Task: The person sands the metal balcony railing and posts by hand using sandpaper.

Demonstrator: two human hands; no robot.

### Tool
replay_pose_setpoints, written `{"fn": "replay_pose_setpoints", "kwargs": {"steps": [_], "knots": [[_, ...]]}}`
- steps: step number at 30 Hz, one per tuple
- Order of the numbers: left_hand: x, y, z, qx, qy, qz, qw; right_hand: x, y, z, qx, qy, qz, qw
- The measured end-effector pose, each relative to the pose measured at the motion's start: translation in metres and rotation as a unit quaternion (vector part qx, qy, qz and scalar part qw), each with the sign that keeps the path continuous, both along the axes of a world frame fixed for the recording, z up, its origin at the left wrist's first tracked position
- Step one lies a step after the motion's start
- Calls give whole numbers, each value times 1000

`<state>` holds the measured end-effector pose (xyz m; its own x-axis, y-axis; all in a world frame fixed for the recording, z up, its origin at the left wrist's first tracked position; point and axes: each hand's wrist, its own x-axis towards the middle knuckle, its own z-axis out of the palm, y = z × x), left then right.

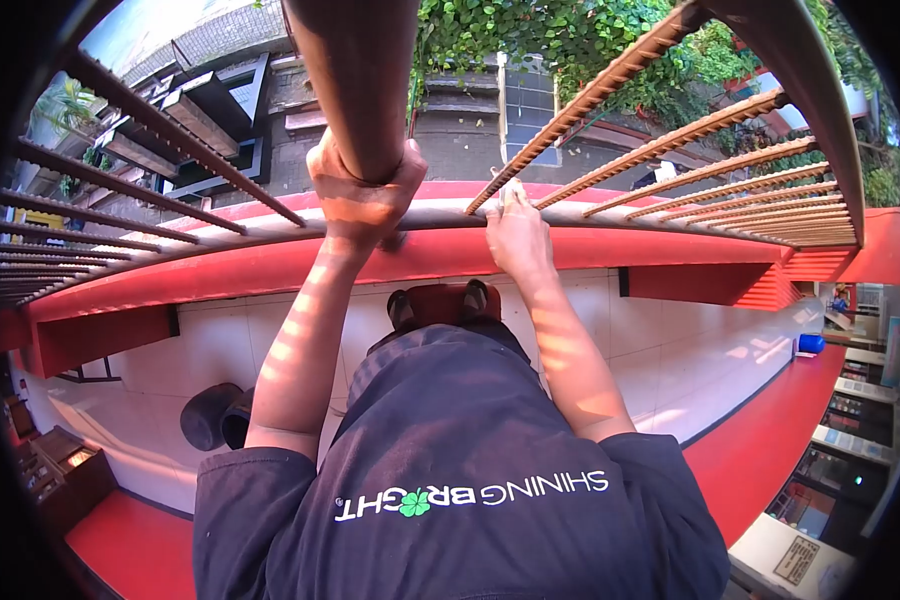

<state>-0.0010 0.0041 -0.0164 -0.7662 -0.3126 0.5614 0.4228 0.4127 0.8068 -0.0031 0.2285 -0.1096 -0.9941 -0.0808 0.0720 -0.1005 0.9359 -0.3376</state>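
Note:
My left hand point(360, 195) is wrapped round a thick brown metal pole point(358, 80) that rises at the top centre. Beside it on the right, my right hand point(520, 235) is closed at the curved lower rail point(440, 216), close to the foot of a ribbed metal bar point(570, 115). Its fingertips are pinched together at a small pale thing, too small to make out. Bands of sunlight cross both forearms.
More ribbed bars point(170, 135) fan out on both sides above a red ledge point(430, 255). My shoes point(400, 308) are below it, near a pale tiled floor point(610, 340). Dark round objects point(210, 415) stand at left. Beyond the bars are green leaves point(530, 35) and steps point(460, 100).

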Motion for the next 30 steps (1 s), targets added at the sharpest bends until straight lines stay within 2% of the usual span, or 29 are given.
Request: {"fn": "replay_pose_setpoints", "kwargs": {"steps": [6, 8, 9, 15, 18, 19, 21, 22, 24, 25, 26, 28, 30], "knots": [[0, 0, 5, -4, -3, -12, 1000, -22, 2, -15, 32, -72, -17, 997], [0, -1, 6, 10, -8, -18, 1000, -10, 6, -21, -24, 25, 21, 999], [-1, -1, 6, 3, 8, -16, 1000, 2, -1, -1, -43, 47, 33, 997], [0, 1, 10, -17, 20, -10, 1000, -4, 9, -20, -32, 80, 69, 994], [-1, 1, 14, 14, 21, -10, 1000, 1, 6, -29, -17, 91, 56, 994], [-1, 2, 15, -1, 33, 5, 999, 9, -1, -15, -19, 90, 60, 994], [-1, 1, 11, -9, 32, 12, 999, 31, -8, 10, -22, -21, -12, 999], [0, 2, 13, 18, 36, 5, 999, 26, -9, 6, -22, -22, -4, 1000], [-2, 1, 8, 9, 40, -4, 999, 15, -10, -3, 0, 42, -72, 997], [-3, 1, 8, 10, 42, -4, 999, 15, -15, -5, 36, -15, -98, 994], [-3, 0, 9, -13, 38, 0, 999, 20, -21, -7, 24, -65, -98, 993], [-2, 0, 10, -36, 33, 5, 999, 43, -30, -4, 13, -2, -9, 1000], [-3, -1, 11, -13, 29, -14, 999, 31, -11, -5, 18, -2, -26, 999]]}}
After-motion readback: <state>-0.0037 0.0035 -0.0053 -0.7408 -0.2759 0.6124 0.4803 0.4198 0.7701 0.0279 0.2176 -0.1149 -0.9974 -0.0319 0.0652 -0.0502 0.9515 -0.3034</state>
